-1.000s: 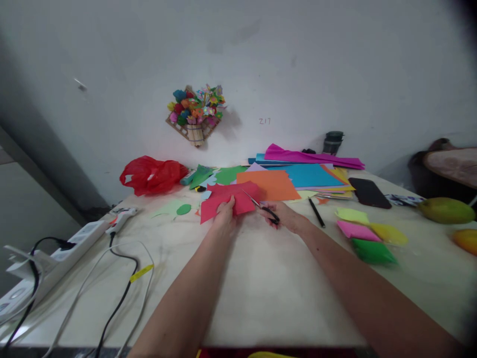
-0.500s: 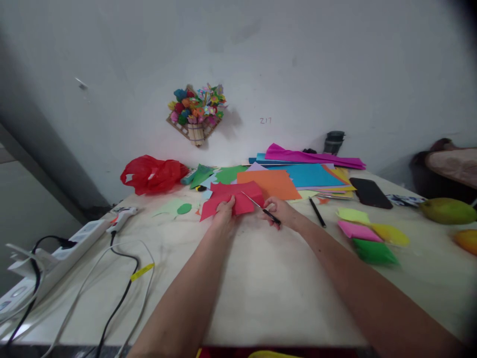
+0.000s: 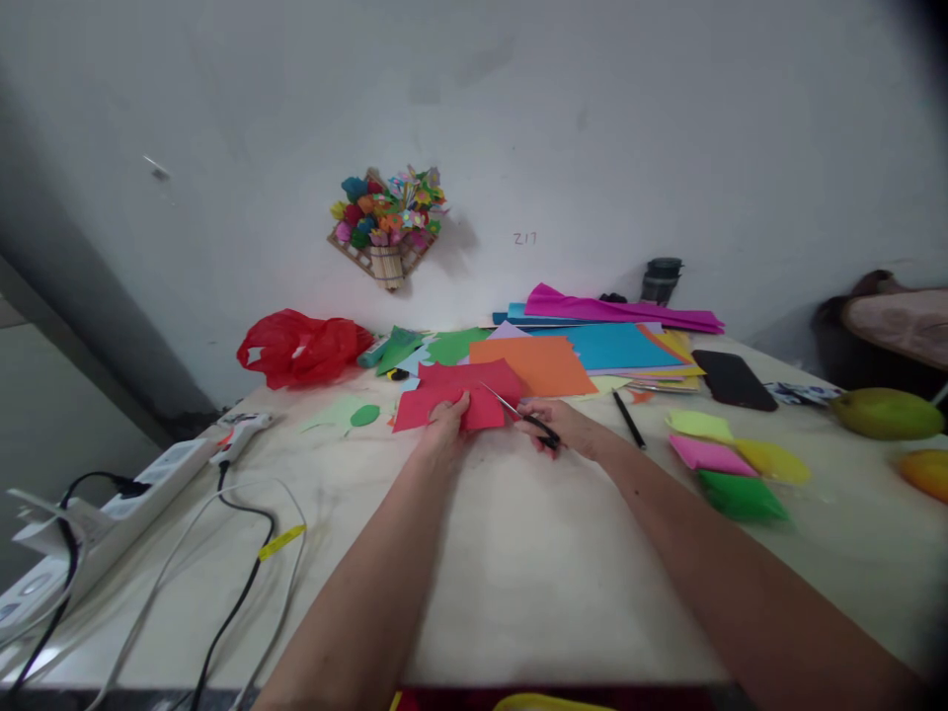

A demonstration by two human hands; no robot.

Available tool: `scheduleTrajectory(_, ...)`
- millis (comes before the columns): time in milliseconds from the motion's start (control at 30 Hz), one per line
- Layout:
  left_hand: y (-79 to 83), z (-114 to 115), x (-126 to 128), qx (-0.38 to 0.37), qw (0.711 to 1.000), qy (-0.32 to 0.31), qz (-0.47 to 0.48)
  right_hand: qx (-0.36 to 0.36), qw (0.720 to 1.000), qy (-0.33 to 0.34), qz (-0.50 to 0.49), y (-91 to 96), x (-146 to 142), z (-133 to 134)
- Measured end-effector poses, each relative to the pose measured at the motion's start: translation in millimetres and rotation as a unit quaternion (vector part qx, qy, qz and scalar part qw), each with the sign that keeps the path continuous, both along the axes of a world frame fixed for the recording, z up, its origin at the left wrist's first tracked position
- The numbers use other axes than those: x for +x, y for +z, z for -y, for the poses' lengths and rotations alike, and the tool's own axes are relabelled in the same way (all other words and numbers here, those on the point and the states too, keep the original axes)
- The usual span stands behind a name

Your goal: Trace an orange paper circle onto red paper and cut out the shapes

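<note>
My left hand (image 3: 445, 423) grips a sheet of red paper (image 3: 422, 403) near its lower edge, thumb on top. In my right hand (image 3: 557, 425) is a pair of scissors (image 3: 546, 433) with black handles. The blades point up and left and lie across the red paper's right part; a cut seems to run in from that side. Behind the red sheet lies orange paper (image 3: 537, 363) with a jagged top edge. A green paper oval (image 3: 365, 416) rests on the table left of my left hand.
Stacked coloured sheets, with blue paper (image 3: 614, 346) on top, lie at the back. A black pen (image 3: 628, 420), a phone (image 3: 735, 379) and soft coloured packets (image 3: 711, 456) are at right. On the left are a red plastic bag (image 3: 303, 351), a glue gun (image 3: 244, 434) and a power strip (image 3: 125, 513).
The red paper's left corner has shifted slightly left and up. The scissors' handles appear a little wider apart in my right hand. Both hands remain almost in place.
</note>
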State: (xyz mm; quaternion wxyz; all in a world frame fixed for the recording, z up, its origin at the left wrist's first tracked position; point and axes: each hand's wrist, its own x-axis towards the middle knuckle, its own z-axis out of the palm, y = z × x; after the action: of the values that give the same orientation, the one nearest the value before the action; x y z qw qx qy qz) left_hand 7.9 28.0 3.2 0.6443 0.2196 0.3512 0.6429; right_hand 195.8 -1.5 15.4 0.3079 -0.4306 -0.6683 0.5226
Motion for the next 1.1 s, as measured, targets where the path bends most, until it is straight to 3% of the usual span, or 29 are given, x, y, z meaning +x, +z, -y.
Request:
scheduleTrajectory(467,-1.4,5.0,1.6,0.035,0.997,-0.049,-0.049,-0.014,1.000,0.005,0.004,6.2,-1.5,5.6)
scheduleTrajectory(1100,-3.2,3.3,-1.9,0.023,0.995,-0.039,-0.092,-0.005,1.000,-0.003,-0.005,3.1,-5.6,4.0)
